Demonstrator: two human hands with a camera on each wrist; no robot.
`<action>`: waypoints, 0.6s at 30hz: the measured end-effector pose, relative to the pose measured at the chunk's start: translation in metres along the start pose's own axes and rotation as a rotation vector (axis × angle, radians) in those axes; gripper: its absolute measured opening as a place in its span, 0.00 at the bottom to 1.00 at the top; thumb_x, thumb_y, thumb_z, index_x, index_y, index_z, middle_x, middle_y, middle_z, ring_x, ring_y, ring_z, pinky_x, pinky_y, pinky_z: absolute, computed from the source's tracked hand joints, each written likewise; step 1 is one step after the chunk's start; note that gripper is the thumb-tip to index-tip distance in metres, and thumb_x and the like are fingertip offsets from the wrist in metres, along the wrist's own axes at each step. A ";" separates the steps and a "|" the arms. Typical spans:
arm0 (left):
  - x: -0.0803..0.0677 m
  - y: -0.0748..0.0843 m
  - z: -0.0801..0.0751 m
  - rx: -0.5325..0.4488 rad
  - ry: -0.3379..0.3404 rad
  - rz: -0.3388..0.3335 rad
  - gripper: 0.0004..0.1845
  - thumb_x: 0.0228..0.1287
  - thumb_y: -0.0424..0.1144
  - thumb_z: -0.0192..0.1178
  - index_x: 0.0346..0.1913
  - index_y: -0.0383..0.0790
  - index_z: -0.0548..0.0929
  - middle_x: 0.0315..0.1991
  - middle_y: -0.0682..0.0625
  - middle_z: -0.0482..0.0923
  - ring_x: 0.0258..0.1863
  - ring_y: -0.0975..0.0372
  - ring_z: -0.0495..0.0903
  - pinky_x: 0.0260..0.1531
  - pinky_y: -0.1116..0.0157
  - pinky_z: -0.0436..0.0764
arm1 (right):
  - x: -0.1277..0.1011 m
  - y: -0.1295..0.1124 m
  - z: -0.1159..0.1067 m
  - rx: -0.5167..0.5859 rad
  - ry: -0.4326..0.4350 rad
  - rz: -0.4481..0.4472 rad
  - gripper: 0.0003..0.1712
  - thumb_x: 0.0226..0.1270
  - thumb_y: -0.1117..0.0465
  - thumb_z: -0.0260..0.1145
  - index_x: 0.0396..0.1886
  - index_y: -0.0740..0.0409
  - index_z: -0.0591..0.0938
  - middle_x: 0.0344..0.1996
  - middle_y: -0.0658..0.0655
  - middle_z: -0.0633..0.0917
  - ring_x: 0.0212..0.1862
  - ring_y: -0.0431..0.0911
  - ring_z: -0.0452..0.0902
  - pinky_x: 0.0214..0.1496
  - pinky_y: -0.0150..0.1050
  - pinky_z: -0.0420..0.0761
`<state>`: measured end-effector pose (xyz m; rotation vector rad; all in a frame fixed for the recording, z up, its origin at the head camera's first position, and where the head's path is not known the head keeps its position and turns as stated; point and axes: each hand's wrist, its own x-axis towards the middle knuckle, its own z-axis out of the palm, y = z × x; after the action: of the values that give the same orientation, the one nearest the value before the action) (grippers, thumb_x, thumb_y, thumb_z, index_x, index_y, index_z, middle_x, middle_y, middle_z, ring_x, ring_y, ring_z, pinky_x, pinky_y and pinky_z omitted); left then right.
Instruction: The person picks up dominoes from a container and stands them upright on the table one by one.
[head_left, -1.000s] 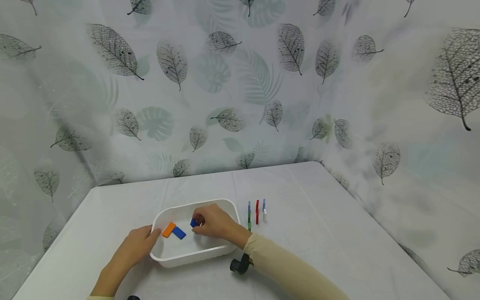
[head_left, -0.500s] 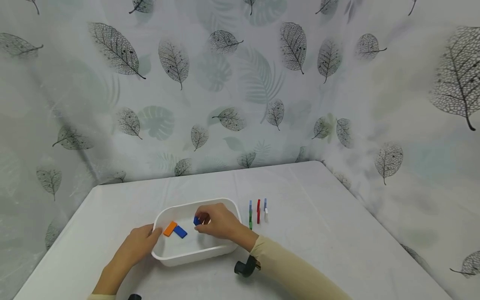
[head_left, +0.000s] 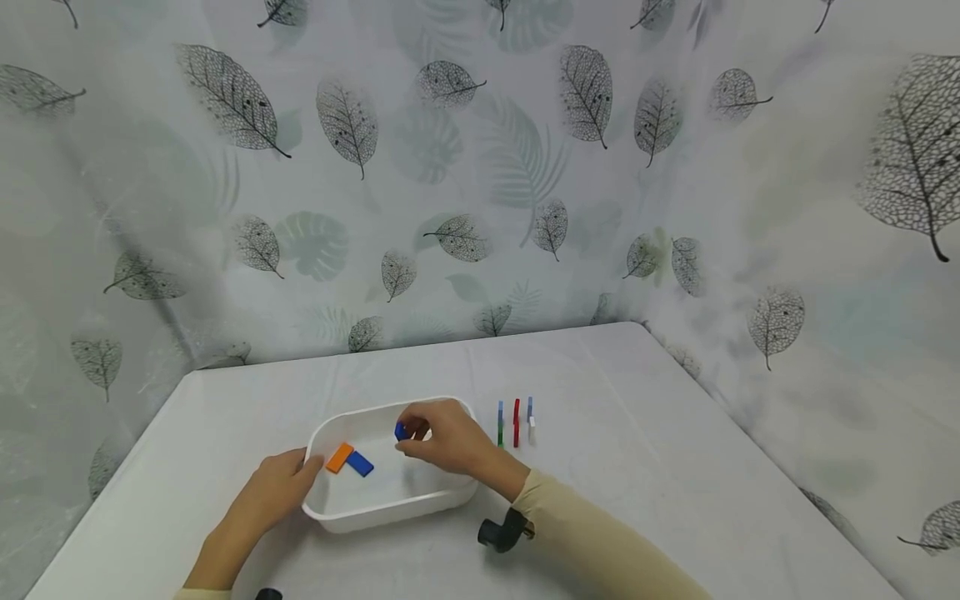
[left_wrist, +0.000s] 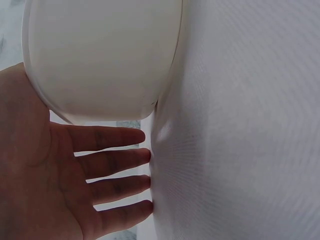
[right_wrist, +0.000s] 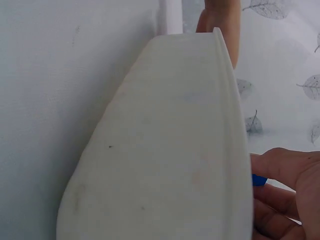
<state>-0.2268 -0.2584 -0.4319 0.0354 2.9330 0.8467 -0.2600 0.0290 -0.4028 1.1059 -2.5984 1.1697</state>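
The right hand is grasping a small blue block between thumb and fingertips, holding it over the white tray, and it seems to be hanging clear of the floor. The left hand is resting against the tray's end, its thumb lying over the rim and its other fingers stretching out straight on the outside, gripping nothing.

Handling the block well is probably calling for a light, even pinch, since little of it is showing past the fingertips and a hard squeeze could be twisting it loose. The left hand should be pressing just enough to stop the tray sliding.

To the right hand's left, between the two hands, an orange block and a second blue block are lying at the bottom of the tray. To its right, just outside the tray, thin red, green, white and blue pieces are standing or lying; which, I cannot tell. The tray's walls are rising around the right hand, so a low wrist could be knocking the rim. The right forearm is crossing the near corner and hiding it, with a black wrist camera jutting out below.
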 end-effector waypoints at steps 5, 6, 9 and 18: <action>0.000 0.000 0.000 0.006 0.001 0.010 0.31 0.80 0.47 0.48 0.67 0.19 0.73 0.51 0.33 0.84 0.38 0.52 0.78 0.39 0.49 0.83 | -0.003 0.000 -0.007 0.016 0.014 0.022 0.12 0.67 0.62 0.77 0.48 0.58 0.87 0.33 0.43 0.84 0.36 0.34 0.77 0.37 0.27 0.80; 0.000 0.000 0.001 0.006 0.000 0.011 0.31 0.80 0.47 0.48 0.67 0.19 0.73 0.51 0.33 0.84 0.38 0.52 0.78 0.39 0.49 0.83 | -0.004 0.000 -0.009 0.017 0.017 0.023 0.13 0.67 0.62 0.77 0.49 0.58 0.87 0.33 0.43 0.84 0.37 0.34 0.77 0.37 0.28 0.80; 0.000 -0.001 0.001 0.007 0.000 0.011 0.31 0.80 0.47 0.48 0.66 0.19 0.73 0.51 0.33 0.84 0.38 0.52 0.78 0.38 0.49 0.83 | -0.006 0.000 -0.014 0.016 0.026 0.020 0.13 0.67 0.62 0.77 0.49 0.57 0.87 0.33 0.43 0.84 0.37 0.35 0.78 0.37 0.28 0.80; -0.001 0.001 0.001 0.004 0.005 0.014 0.31 0.80 0.47 0.49 0.66 0.19 0.73 0.51 0.34 0.84 0.38 0.52 0.78 0.37 0.49 0.83 | -0.011 0.005 -0.023 0.026 0.054 0.013 0.13 0.66 0.62 0.77 0.48 0.57 0.87 0.34 0.45 0.85 0.37 0.36 0.79 0.37 0.30 0.82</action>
<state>-0.2262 -0.2576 -0.4321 0.0541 2.9426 0.8448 -0.2600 0.0535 -0.3935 1.0478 -2.5614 1.2215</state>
